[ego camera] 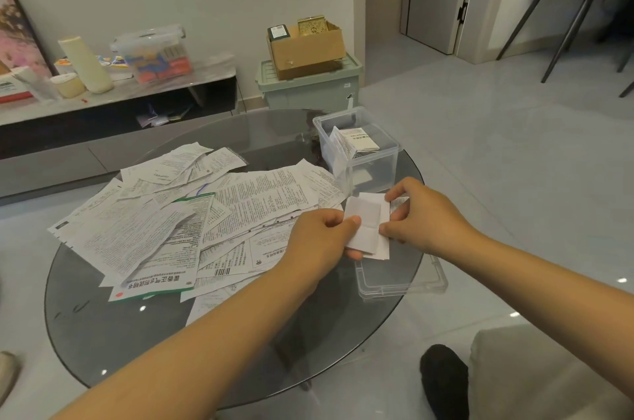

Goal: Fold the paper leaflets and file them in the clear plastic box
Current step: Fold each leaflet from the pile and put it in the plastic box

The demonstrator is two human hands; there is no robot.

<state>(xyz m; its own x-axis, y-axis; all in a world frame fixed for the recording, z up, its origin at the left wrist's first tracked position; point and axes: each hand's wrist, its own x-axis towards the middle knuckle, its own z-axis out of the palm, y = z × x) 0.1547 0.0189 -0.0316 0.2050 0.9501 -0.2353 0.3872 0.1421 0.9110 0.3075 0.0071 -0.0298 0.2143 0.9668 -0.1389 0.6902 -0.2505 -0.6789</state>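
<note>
Pinching a half-folded leaflet (366, 225) above the table edge, left hand (320, 244) and right hand (423, 213) grip opposite sides; thin, limp paper likely creases best held near its edges.

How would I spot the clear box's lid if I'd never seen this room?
Start at the round dark glass table. On its right edge stands the clear plastic box holding folded leaflets; nearer the person lies the lid, below both hands. Unlike the box, it is flat, shallow and holds nothing.

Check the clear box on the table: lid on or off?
Off. The clear plastic box stands open-topped, its lid lying flat on the table nearer the person.
</note>
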